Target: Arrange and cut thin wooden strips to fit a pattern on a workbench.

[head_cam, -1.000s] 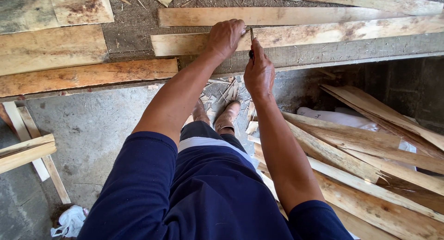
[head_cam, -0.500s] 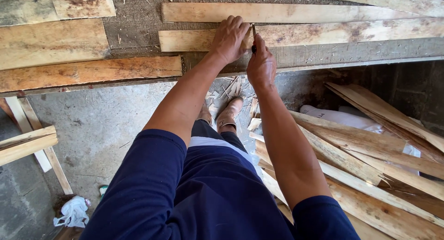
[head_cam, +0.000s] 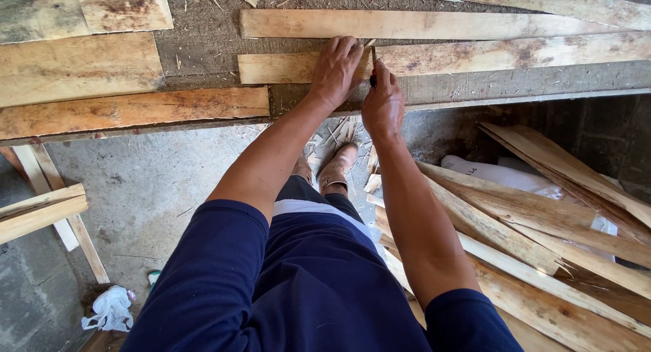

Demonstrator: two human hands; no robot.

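Compared with one second ago, both hands shifted a little left along the plank (head_cam: 475,57), now more toward its left end, still close together. Left hand (head_cam: 333,70) pressed flat on this long pale plank with brown stains, lying on the grey surface (head_cam: 203,40); right hand (head_cam: 383,104) closed around a thin dark tool (head_cam: 373,67), held upright with its tip on the wood. Two long planks side by side in front, several more boards (head_cam: 74,67) at left, a heap of offcuts (head_cam: 542,230) on the floor at right, two brown shoes (head_cam: 339,165) below.
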